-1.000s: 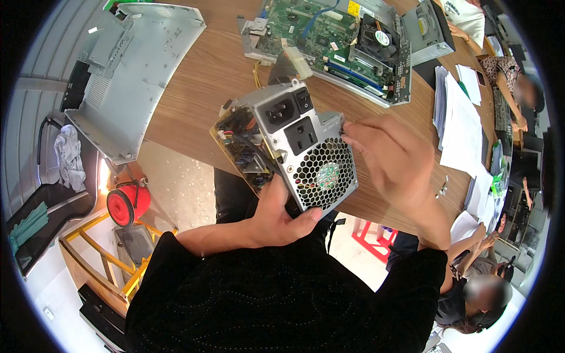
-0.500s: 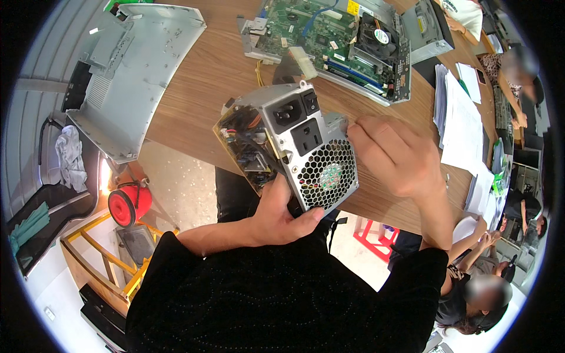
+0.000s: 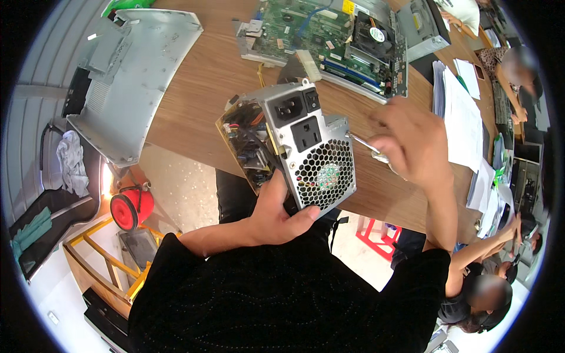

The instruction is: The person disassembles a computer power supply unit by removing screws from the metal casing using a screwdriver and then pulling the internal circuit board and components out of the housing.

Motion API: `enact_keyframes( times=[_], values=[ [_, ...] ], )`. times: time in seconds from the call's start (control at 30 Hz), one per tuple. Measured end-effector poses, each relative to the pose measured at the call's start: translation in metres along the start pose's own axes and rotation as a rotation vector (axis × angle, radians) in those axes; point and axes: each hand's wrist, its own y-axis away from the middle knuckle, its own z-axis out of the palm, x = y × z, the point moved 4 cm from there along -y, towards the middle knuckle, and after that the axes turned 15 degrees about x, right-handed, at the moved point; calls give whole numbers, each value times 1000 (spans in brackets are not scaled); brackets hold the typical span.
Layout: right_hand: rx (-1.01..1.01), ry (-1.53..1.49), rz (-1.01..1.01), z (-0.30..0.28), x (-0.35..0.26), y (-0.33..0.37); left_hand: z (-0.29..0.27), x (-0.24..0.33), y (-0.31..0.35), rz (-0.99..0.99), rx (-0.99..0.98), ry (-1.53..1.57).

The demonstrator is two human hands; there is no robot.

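- Find the power supply (image 3: 294, 150) by the tabletop's (image 3: 188, 112) near edge, clamped in the left hand's (image 3: 274, 213) fingers;
- See the right hand's (image 3: 415, 144) fingers closed on a slim metal tool (image 3: 365, 143);
- Expect stiff, fairly heavy handling; grip casing (image 3: 335, 127), sparing fragile circuitry (image 3: 244, 138).

Power supply casing (image 3: 333, 128): bare silvery sheet metal, smooth with a soft sheen
Power sockets (image 3: 306, 135): black plastic, mostly matt
Fan grille (image 3: 327, 181): metal pierced in a honeycomb
Screwdriver shaft (image 3: 364, 142): bright, polished-looking metal
Bench (image 3: 194, 94): wood-grain top, smooth, faintly glossy
Computer case cover (image 3: 138, 76): pale grey sheet metal, satin, marked in spots
Cooling fan (image 3: 374, 34): dark plastic
Paper stack (image 3: 464, 123): white paper, matt
Shirt (image 3: 282, 288): black cloth, soft and matt, dotted with tiny shiny specks
Crumpled cloth (image 3: 72, 163): pale grey fabric, wrinkled
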Motion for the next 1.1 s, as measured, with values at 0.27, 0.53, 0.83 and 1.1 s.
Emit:
enact_keyframes(
  times=[0.27,0.53,0.83,1.1],
  values=[
    [-4,-135,286,41,17,-33,-20,10,-3,-113,10,297],
    [-133,-414,-37,180,-12,-181,-42,5,-3,-44,74,355],
    [-386,-366,-266,305,-40,-263,-49,0,-3,-32,-34,104],
    [-424,-390,-153,325,-39,-256,-59,7,-4,-123,-121,138]
  ],
)
